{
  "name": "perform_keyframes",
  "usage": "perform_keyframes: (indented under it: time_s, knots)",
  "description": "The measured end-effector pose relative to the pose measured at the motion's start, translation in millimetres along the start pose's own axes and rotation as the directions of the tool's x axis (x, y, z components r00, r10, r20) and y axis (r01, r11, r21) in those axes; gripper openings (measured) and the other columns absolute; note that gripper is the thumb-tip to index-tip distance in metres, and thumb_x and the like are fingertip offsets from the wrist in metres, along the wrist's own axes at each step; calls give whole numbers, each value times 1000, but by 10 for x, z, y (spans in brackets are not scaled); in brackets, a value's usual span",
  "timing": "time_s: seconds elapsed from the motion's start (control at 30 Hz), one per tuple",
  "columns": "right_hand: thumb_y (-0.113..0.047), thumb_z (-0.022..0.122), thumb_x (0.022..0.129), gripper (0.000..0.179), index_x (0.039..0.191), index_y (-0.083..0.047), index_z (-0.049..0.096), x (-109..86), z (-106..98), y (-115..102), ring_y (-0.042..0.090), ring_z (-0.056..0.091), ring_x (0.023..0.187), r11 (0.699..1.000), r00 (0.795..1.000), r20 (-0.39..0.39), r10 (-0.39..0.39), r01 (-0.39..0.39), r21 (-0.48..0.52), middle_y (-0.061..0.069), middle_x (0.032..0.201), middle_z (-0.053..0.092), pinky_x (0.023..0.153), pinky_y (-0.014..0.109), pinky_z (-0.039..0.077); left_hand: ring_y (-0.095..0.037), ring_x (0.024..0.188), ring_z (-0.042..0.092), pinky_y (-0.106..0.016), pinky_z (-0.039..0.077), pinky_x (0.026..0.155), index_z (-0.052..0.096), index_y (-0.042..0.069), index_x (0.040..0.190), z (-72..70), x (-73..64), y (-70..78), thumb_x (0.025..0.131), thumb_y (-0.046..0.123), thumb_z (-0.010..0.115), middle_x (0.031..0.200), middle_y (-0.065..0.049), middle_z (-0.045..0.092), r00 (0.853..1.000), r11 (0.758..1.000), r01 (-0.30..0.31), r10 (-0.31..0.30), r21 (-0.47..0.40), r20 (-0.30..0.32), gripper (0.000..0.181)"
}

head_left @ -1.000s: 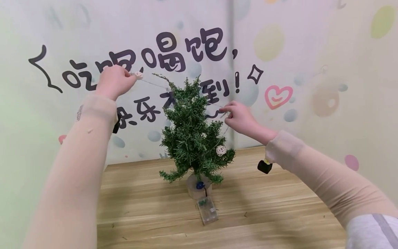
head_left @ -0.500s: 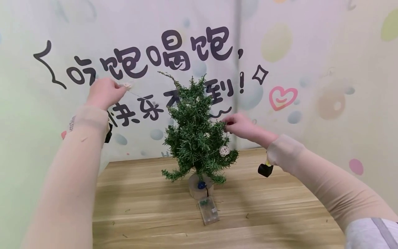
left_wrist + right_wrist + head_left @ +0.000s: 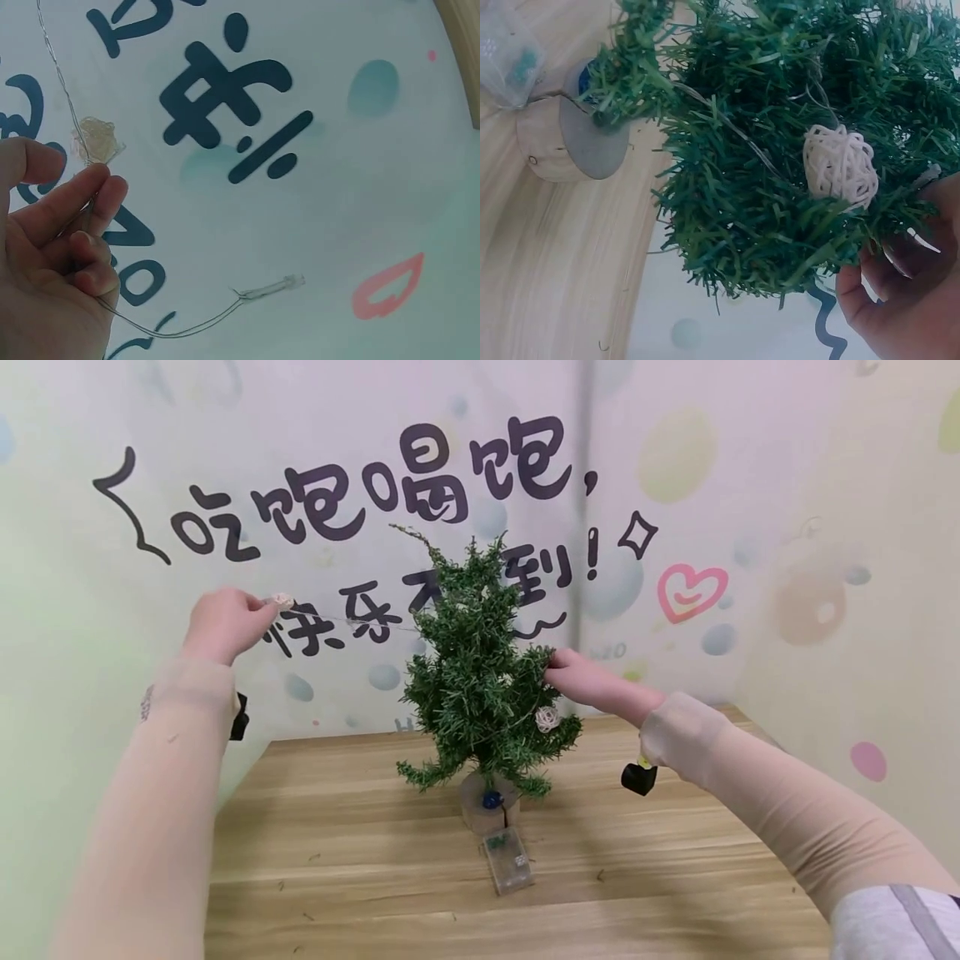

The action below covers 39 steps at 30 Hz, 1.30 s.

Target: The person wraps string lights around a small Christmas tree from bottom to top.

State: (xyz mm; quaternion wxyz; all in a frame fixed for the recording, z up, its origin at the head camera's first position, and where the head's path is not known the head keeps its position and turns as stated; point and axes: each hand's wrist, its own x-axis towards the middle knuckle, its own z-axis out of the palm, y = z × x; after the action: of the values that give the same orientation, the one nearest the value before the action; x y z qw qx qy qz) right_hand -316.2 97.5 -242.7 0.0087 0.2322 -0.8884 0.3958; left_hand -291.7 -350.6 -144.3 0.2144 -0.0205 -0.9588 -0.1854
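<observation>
A small green artificial Christmas tree stands upright in a round wooden base. Off to its left, my left hand pinches the thin wire of a string of lights right beside a pale wicker ball. From those fingers the wire runs to the tree, and a loose tail with a clear tip hangs beyond the palm. My right hand has its fingers curled at a right-hand branch, fingertips partly hidden by needles. Just below it, another white wicker ball rests against the greenery.
A clear battery box lies on the wooden table in front of the base, joined by a dark wire. Loose needle bits are scattered around it. Behind the tree rises a printed wall with large dark lettering.
My left hand has moved down and left with the ball and wire, drawing the wire lower beside the tree. My right hand has lowered onto the right-hand branch. The view has shifted slightly.
</observation>
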Motion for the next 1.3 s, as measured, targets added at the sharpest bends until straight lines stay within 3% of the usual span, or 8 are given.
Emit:
perform_keyframes:
  time_s: [0.13, 0.4, 0.57, 0.73, 0.87, 1.03, 1.13, 1.3]
  knots:
    - [-6, 42, 92, 22, 71, -9, 37, -12, 10, 22, 18, 36, 61, 998, 999, 5, 33, -33, 46, 4, 70, 39, 62, 32, 35, -30, 73, 45, -43, 34, 61, 66, -3, 85, 24, -120, -97, 97, 34, 41, 73, -12, 55, 1000, 1000, -1, 1, 22, -4, 46]
    - [-4, 46, 94, 18, 103, 9, 54, -67, -92, 52, 35, 54, 105, 984, 999, 53, 14, -23, 178, 23, 111, 54, 90, 43, 49, -44, 95, 55, -50, 42, 73, 66, -10, 111, -93, -390, -122, 94, 20, 41, 113, -31, 62, 984, 976, -161, 171, 144, -57, 43]
    - [-2, 46, 94, 37, 128, 13, 47, -156, -206, 77, 41, 50, 117, 979, 995, 98, -5, -15, 204, 31, 135, 45, 93, 45, 47, -49, 95, 54, -57, 41, 77, 68, -11, 105, -229, -643, -18, 91, 14, 46, 105, -32, 64, 950, 942, -264, 292, 208, -114, 36]
    - [4, 45, 93, 52, 143, 10, 34, -264, -333, 82, 36, 54, 113, 976, 996, 86, -29, 10, 218, 29, 136, 47, 83, 33, 48, -48, 95, 52, -56, 40, 84, 69, -10, 102, -318, -945, 150, 88, 8, 53, 100, -30, 66, 899, 896, -364, 409, 255, -157, 28]
    - [3, 41, 94, 45, 140, 5, 44, -325, -435, 20, 24, 56, 104, 977, 997, 37, -63, 54, 207, 25, 133, 52, 80, 30, 47, -42, 92, 53, -51, 43, 81, 69, -7, 102, -382, -1173, 350, 85, 6, 58, 99, -24, 67, 826, 838, -462, 526, 289, -203, 25]
    - [-4, 47, 96, 39, 135, -1, 52, -374, -514, -201, 18, 56, 102, 979, 994, -60, -94, 103, 176, 16, 130, 56, 82, 29, 46, -33, 82, 53, -41, 44, 72, 71, -4, 103, -452, -1361, 684, 83, 10, 56, 94, -18, 68, 681, 722, -610, 689, 326, -250, 29]
    - [-10, 52, 96, 35, 130, -5, 58, -399, -526, -383, 17, 57, 101, 979, 987, -109, -119, 135, 151, 8, 125, 61, 81, 31, 45, -31, 79, 52, -39, 44, 69, 71, -5, 102, -496, -1411, 873, 84, 13, 52, 92, -17, 68, 608, 664, -668, 747, 336, -267, 32]
    - [-15, 57, 97, 31, 127, -10, 61, -465, -479, -684, 17, 57, 104, 969, 976, -97, -195, 207, 136, 2, 123, 62, 90, 36, 44, -33, 80, 54, -41, 45, 71, 71, -6, 100, -556, -1434, 1083, 85, 13, 51, 91, -18, 69, 533, 602, -724, 798, 336, -281, 31]
